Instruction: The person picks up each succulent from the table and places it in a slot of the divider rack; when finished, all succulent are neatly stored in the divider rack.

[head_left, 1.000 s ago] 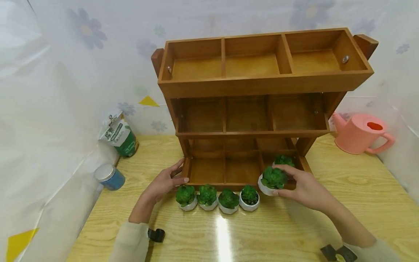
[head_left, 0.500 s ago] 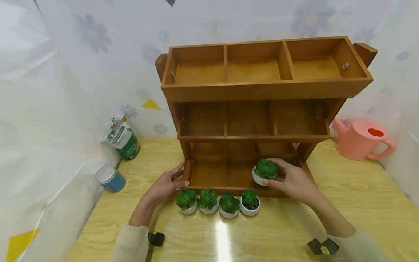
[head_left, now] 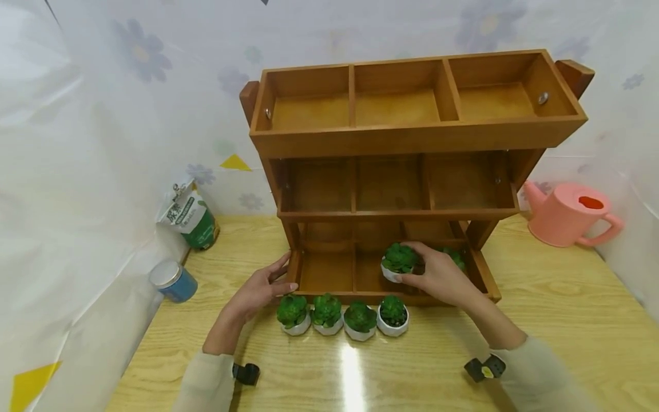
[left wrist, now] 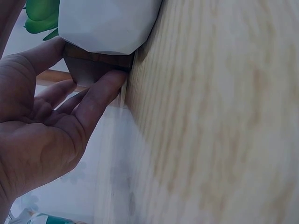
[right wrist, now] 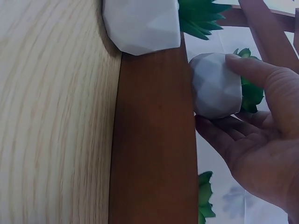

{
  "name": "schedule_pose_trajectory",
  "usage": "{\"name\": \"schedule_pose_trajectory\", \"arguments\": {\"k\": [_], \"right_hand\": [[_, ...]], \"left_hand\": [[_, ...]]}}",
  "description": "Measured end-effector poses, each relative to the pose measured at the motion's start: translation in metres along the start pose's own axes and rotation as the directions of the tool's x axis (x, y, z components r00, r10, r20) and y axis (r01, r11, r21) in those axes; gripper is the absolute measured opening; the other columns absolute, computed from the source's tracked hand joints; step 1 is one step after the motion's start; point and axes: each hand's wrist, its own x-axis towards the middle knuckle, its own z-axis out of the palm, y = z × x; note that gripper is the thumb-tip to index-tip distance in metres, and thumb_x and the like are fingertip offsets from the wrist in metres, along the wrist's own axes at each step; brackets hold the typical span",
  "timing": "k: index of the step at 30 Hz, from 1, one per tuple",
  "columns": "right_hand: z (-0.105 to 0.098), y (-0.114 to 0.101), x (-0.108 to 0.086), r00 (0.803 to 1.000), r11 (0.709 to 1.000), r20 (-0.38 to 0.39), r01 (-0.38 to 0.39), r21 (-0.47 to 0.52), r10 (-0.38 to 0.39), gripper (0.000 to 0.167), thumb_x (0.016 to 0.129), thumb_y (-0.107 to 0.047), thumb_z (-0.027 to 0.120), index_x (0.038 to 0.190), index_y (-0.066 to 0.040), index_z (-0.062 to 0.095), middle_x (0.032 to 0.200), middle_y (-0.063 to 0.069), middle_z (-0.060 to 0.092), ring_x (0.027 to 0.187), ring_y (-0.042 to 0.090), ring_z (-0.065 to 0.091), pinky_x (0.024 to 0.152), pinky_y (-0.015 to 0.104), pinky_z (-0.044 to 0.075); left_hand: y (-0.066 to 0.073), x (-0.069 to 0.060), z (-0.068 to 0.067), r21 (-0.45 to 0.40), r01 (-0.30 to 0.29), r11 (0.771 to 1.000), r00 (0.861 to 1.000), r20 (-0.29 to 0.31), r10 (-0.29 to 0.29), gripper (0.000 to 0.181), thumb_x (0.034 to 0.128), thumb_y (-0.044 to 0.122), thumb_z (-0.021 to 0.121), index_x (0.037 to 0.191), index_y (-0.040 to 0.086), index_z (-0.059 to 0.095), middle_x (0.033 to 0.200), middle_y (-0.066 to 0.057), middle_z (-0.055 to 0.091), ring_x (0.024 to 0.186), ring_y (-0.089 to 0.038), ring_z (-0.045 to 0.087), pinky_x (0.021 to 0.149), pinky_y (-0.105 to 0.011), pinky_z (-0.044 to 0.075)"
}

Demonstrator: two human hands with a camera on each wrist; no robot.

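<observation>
In the head view my right hand (head_left: 437,274) grips a small potted succulent (head_left: 400,258) by its white faceted pot (right wrist: 216,86). The pot is over the middle compartment of the lowest tier of a brown wooden plant shelf (head_left: 412,136). My left hand (head_left: 261,289) holds the left front corner of that tier, thumb in front and fingers along the side. In the left wrist view, thumb and fingers pinch the dark wooden corner (left wrist: 88,67). Another succulent (head_left: 455,258) sits in the lowest right compartment, partly hidden by my right hand.
Several potted succulents (head_left: 360,318) stand in a row on the wooden table (head_left: 288,377) before the shelf. A pink watering can (head_left: 558,214) is at right. A blue jar (head_left: 174,281) and a green-white bag (head_left: 191,220) stand left. A patterned sheet (head_left: 206,103) hangs behind.
My right hand has carried the succulent left and slightly up, from the right compartment's front edge to over the middle one. My left hand has stayed on the shelf corner.
</observation>
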Motion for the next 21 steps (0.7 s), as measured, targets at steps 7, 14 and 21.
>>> {"name": "schedule_pose_trajectory", "arguments": {"k": [7, 14, 21], "right_hand": [[0.011, -0.004, 0.012, 1.000, 1.000, 0.020, 0.012, -0.001, -0.012, 0.077, 0.088, -0.041, 0.079, 0.148, -0.006, 0.047, 0.111, 0.011, 0.073, 0.089, 0.018, 0.069, 0.076, 0.038, 0.055], [0.020, -0.008, 0.021, 1.000, 0.999, 0.029, 0.008, -0.038, -0.007, 0.076, 0.088, -0.041, 0.080, 0.147, -0.004, 0.049, 0.111, 0.013, 0.074, 0.090, 0.020, 0.071, 0.080, 0.043, 0.057], [0.027, -0.010, 0.027, 0.997, 0.999, 0.073, -0.004, -0.049, 0.008, 0.076, 0.089, -0.038, 0.078, 0.149, -0.003, 0.046, 0.085, 0.002, 0.073, 0.066, 0.011, 0.061, 0.072, 0.037, 0.053]], "left_hand": [[-0.001, 0.001, -0.001, 0.000, 0.000, 1.000, 1.000, 0.006, 0.000, 0.082, 0.0988, 0.025, 0.069, 0.162, 0.039, 0.018, 0.169, -0.013, 0.023, 0.139, -0.039, 0.051, 0.106, -0.058, 0.047], [-0.001, 0.001, -0.002, -0.003, 0.004, 1.000, 1.000, 0.008, -0.004, 0.083, 0.0981, 0.027, 0.070, 0.162, 0.039, 0.019, 0.169, -0.014, 0.022, 0.138, -0.039, 0.051, 0.105, -0.057, 0.048], [0.000, 0.000, -0.001, -0.007, 0.004, 1.000, 1.000, 0.009, -0.004, 0.081, 0.0987, 0.026, 0.069, 0.161, 0.040, 0.019, 0.168, -0.014, 0.022, 0.139, -0.039, 0.051, 0.106, -0.057, 0.048]]}}
